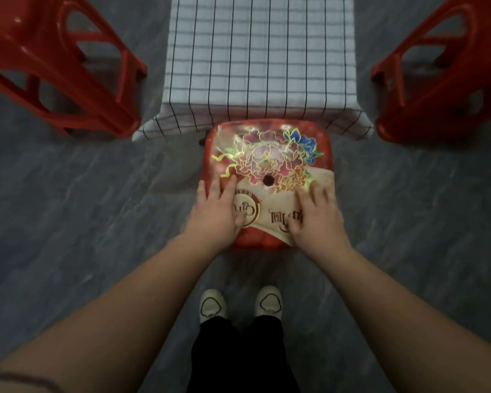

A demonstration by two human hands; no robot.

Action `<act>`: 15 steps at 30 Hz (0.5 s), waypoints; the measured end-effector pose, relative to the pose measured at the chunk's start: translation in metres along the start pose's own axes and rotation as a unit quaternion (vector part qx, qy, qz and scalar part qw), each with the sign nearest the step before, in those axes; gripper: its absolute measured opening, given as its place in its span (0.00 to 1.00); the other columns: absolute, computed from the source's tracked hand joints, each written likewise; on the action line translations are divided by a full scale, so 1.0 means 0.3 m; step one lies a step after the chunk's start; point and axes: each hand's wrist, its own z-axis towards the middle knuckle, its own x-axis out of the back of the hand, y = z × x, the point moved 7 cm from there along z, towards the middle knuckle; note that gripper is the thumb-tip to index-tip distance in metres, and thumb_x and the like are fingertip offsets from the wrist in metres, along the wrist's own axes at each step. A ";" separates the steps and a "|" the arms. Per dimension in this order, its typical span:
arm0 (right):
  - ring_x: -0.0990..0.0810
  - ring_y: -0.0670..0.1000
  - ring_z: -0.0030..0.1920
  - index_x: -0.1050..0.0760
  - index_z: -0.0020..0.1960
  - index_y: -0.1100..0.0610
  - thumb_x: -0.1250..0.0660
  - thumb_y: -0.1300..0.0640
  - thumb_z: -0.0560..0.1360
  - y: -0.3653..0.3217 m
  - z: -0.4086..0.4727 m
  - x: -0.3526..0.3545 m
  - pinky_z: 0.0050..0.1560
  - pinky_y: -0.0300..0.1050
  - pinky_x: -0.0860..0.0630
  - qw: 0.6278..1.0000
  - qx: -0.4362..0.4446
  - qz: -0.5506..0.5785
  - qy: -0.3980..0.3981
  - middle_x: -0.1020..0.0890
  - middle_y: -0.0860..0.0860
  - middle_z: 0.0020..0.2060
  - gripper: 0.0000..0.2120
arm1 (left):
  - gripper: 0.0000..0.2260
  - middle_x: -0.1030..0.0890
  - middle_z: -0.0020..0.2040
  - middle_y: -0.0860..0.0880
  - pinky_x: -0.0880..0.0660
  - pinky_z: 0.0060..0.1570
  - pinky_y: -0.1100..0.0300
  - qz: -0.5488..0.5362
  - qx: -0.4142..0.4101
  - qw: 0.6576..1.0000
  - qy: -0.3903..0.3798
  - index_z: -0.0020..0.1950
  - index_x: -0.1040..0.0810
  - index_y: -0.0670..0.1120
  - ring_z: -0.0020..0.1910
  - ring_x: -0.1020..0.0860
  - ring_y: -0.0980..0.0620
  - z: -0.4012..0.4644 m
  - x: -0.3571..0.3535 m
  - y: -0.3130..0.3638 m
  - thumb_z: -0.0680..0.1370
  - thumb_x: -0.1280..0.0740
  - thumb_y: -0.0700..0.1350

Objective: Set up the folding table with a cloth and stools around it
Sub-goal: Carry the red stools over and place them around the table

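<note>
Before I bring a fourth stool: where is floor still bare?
Bare floor lies between the left stool and the middle stool, and between it and the right stool. The cloth edge by both hands is crowded.

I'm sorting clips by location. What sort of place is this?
Probably indoors, a plain room in a home or small eatery, though I can't be sure: a grey stone-patterned floor, a small table under a checked cloth, and red plastic stools around it.
</note>
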 end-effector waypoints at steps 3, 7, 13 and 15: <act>0.56 0.57 0.80 0.46 0.78 0.43 0.35 0.40 0.76 0.033 -0.005 -0.047 0.75 0.69 0.45 1.000 -0.010 0.014 0.015 0.50 0.47 0.81 0.35 | 0.39 0.66 0.81 0.52 0.49 0.74 0.35 -0.015 0.016 1.000 -0.010 0.80 0.59 0.59 0.78 0.62 0.34 0.008 -0.068 -0.033 0.79 0.38 0.63; 0.59 0.54 0.80 0.44 0.78 0.42 0.31 0.42 0.75 0.054 -0.003 -0.062 0.75 0.67 0.44 0.997 -0.012 0.071 0.031 0.52 0.46 0.81 0.36 | 0.42 0.70 0.79 0.56 0.46 0.73 0.35 -0.057 0.038 0.998 -0.010 0.79 0.60 0.62 0.77 0.58 0.28 0.010 -0.110 -0.041 0.77 0.33 0.61; 0.58 0.53 0.80 0.44 0.78 0.41 0.31 0.42 0.75 0.061 -0.020 -0.070 0.73 0.66 0.39 0.996 -0.023 0.073 0.044 0.52 0.45 0.81 0.36 | 0.42 0.68 0.79 0.56 0.39 0.72 0.38 -0.069 0.039 0.997 0.004 0.80 0.56 0.63 0.75 0.45 0.30 -0.003 -0.112 -0.039 0.76 0.30 0.59; 0.59 0.53 0.80 0.46 0.78 0.40 0.32 0.41 0.75 0.063 -0.045 -0.079 0.72 0.67 0.37 0.996 -0.027 0.069 0.042 0.53 0.44 0.81 0.36 | 0.42 0.68 0.80 0.56 0.38 0.72 0.38 -0.068 0.035 0.997 -0.002 0.80 0.56 0.63 0.75 0.45 0.30 -0.016 -0.116 -0.037 0.76 0.30 0.58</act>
